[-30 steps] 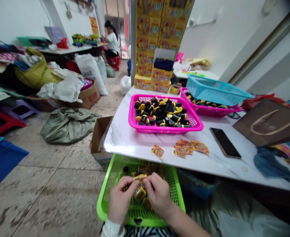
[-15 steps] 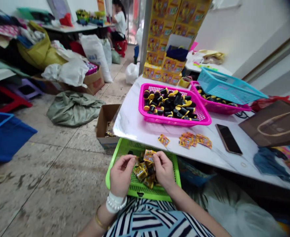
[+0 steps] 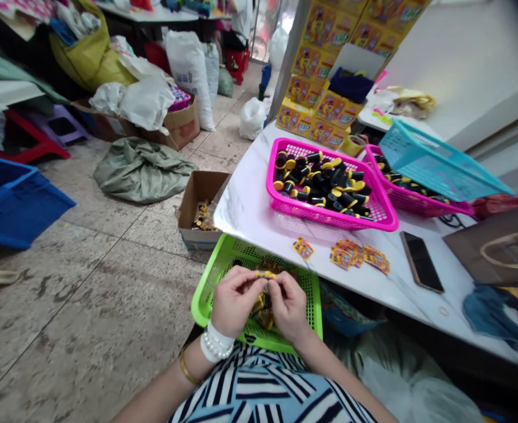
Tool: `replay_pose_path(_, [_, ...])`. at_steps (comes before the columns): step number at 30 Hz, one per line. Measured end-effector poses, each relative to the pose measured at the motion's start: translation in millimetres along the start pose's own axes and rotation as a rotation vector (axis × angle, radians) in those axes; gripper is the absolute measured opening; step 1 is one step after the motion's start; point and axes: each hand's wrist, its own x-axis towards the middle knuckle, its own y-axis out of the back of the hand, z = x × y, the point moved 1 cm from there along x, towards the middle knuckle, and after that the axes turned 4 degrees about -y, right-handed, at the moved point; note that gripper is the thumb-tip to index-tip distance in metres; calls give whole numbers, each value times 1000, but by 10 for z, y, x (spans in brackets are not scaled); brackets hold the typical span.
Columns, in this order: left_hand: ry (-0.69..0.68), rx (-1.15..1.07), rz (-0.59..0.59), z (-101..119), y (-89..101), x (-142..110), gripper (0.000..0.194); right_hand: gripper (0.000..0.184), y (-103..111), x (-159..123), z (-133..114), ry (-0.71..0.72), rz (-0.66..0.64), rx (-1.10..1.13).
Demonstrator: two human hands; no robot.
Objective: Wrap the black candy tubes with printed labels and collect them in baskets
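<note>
My left hand (image 3: 236,301) and my right hand (image 3: 288,304) meet over a green basket (image 3: 202,294), fingers pinched together. Between their fingertips is a small yellow printed label (image 3: 265,274), which both hands grip; whether something lies under it is hidden by the fingers. Below, in the basket, lie several small yellow-and-black wrapped pieces (image 3: 264,317), partly covered by my hands. On the table edge just beyond lie one loose printed label (image 3: 303,248) and a small spread pile of the same labels (image 3: 346,254).
A pink basket (image 3: 329,220) of black cylinders with yellow caps stands on the white table (image 3: 250,194). A blue basket (image 3: 444,164) rests on another pink one. Right of the labels are a phone (image 3: 421,261) and a paper bag (image 3: 501,241). A cardboard box (image 3: 201,238) sits on the floor.
My hands have come together, the left moving right to meet the label that the right was holding up. The view has tilted downward, with the table moving right in view.
</note>
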Motion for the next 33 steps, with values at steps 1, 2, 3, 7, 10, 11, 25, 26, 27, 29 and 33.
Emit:
replay_pose_path(1, [2, 29, -5, -21, 14, 5, 11, 15, -9, 8, -4, 21, -6, -20])
replay_pose_path(2, [10, 57, 1, -46, 32, 12, 11, 14, -20, 17, -6, 40, -10, -39])
replay_pose_path(3, [21, 74, 3, -76, 53, 21, 13, 13, -35, 27, -2, 58, -13, -59])
replay_pose_path(7, [175, 34, -66, -239, 121, 64, 25, 18, -110, 66, 49, 126, -29, -149])
replay_pose_path(10, [371, -42, -77, -371, 138, 66, 42, 20, -61, 132, 23, 167, -102, -229])
replay_pose_path(11, [425, -74, -90, -406, 136, 59, 46, 21, 13, 184, -25, 194, -148, -252])
replay_pose_path(25, [776, -555, -194, -234, 16, 119, 41, 29, 1629, 2476, -173, -255, -322, -1259])
replay_pose_path(26, [776, -583, -180, -242, 13, 130, 40, 29, 1597, 2492, -120, -243, -342, -1238])
replay_pose_path(27, [781, -605, -168, -255, 11, 132, 39, 30, 1574, 2493, -84, -229, -359, -1211])
replay_pose_path(29, [799, -623, -152, -296, 11, 107, 40, 32, 1565, 2481, -55, -196, -385, -1146])
replay_pose_path(33, [834, -608, -113, -413, 19, 21, 41, 32, 1590, 2488, -73, -141, -419, -1004])
